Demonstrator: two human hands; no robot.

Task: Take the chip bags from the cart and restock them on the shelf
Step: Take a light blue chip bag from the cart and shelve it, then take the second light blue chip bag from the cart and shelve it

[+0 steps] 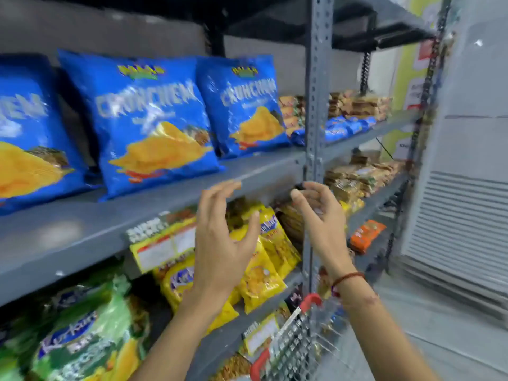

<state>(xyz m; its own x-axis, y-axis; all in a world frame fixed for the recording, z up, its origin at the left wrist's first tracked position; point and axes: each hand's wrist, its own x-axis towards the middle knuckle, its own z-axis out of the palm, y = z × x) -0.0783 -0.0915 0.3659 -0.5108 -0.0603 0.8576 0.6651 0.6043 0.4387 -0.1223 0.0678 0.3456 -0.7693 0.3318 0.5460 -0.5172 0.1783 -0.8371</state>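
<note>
Three blue chip bags stand on the grey shelf (264,171): one cut off at the left (24,133), a middle one (148,122) and a right one (244,105). My left hand (220,243) is raised in front of the shelf edge, below the bags, empty with fingers spread. To its right, near the upright post (316,105), my right hand (319,215) is also empty with fingers apart. The wire cart (297,345) with red trim sits low, between my forearms; what it holds is blurred.
Yellow snack bags (264,257) and green ones (82,334) fill the shelf below. Small packets (357,105) lie on shelves right of the post, and an orange pack (365,235) lower. A white louvred unit (461,215) stands at the right.
</note>
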